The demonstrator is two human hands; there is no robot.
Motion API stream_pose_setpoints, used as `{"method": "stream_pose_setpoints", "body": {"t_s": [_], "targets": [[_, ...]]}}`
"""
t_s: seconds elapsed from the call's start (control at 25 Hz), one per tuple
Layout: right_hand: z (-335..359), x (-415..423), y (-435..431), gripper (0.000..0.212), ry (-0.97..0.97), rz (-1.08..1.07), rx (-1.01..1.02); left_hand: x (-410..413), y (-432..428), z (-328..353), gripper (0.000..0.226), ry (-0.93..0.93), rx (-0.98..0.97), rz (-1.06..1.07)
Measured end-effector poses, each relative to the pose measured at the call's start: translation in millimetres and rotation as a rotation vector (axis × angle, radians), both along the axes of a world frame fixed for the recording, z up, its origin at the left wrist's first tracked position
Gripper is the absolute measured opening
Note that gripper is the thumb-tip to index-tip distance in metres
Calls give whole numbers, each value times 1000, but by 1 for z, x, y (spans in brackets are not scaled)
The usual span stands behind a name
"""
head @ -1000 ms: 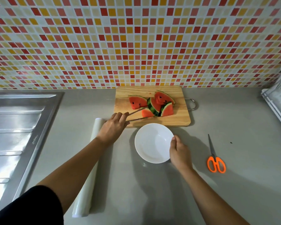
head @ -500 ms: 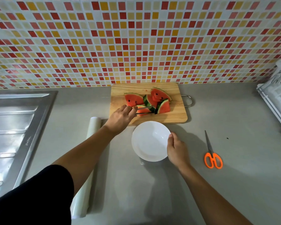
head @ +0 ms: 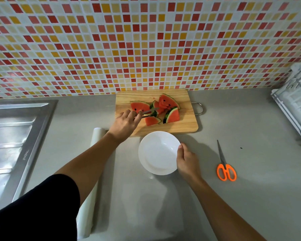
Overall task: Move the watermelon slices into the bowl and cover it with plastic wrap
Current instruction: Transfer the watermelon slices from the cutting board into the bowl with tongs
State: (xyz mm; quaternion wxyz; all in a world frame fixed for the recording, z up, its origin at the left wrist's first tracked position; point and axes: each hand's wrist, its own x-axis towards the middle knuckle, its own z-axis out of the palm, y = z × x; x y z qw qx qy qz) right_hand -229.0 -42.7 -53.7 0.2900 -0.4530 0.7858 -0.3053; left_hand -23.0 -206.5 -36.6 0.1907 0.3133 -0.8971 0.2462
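The left hand (head: 124, 123) has pushed farther over the cutting board (head: 186, 126) at the bench's back edge, pinching metal tongs (head: 149, 113) whose tips now reach among the watermelon slices (head: 161, 111). The right hand (head: 187, 160) still grips the empty white bowl (head: 157, 152) by its rim, just in front of the board.

Only one mark: small embossed brand stamp on rim of steel sink (head: 25, 154), far left of tabletop, too small and skewed to read. No other text, labels, nos. or signs.
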Motion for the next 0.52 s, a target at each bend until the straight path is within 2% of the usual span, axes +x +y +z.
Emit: {"method": "stream_pose_setpoints", "body": {"t_s": [0.24, 0.52], "targets": [[-2, -1, 0, 30, 13, -6, -40, 2, -3, 5, 40, -2, 7, -19], [-1, 0, -1, 33, -24, -11, 6, 15, 7, 14, 37, 23, 21, -45]]}}
